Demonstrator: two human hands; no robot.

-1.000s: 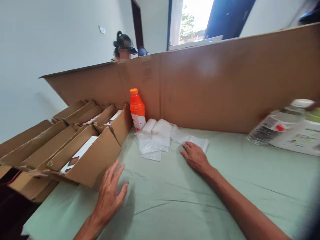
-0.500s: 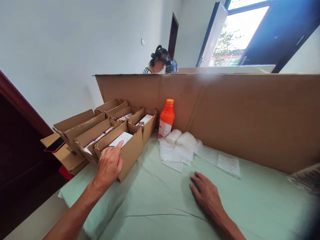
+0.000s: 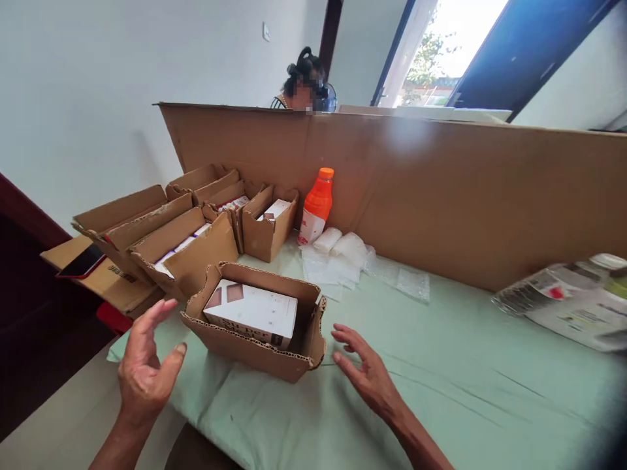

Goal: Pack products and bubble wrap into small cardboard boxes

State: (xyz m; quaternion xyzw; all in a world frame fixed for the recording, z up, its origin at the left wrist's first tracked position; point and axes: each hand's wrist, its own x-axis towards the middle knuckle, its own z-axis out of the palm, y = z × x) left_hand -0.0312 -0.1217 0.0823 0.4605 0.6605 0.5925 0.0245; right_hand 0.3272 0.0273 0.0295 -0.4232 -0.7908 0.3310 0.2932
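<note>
An open-topped cardboard bin [image 3: 249, 362] stands crosswise on the green cloth in front of me. Inside it lies a white printed box [image 3: 264, 308] with brown squares on one end. My left hand [image 3: 149, 359] is off the bin's left end, thumb and fingers apart, holding nothing. At the other end, my right hand [image 3: 365, 365] is also empty, its fingers curved and spread a little way from the cardboard.
Several more cardboard bins [image 3: 206, 251] stand at the left, with a phone [image 3: 81, 261] beyond them. An orange bottle [image 3: 317, 205] and bubble-wrap pieces [image 3: 343, 254] lie near a tall cardboard panel [image 3: 441, 189]. A clear plastic bottle [image 3: 568, 300] lies right. A person [image 3: 304, 81] is behind the panel.
The front bin has come out of the row and turned crosswise before me. My left hand has left it and opened. My right hand has shifted left, beside the bin. The view has tilted down.
</note>
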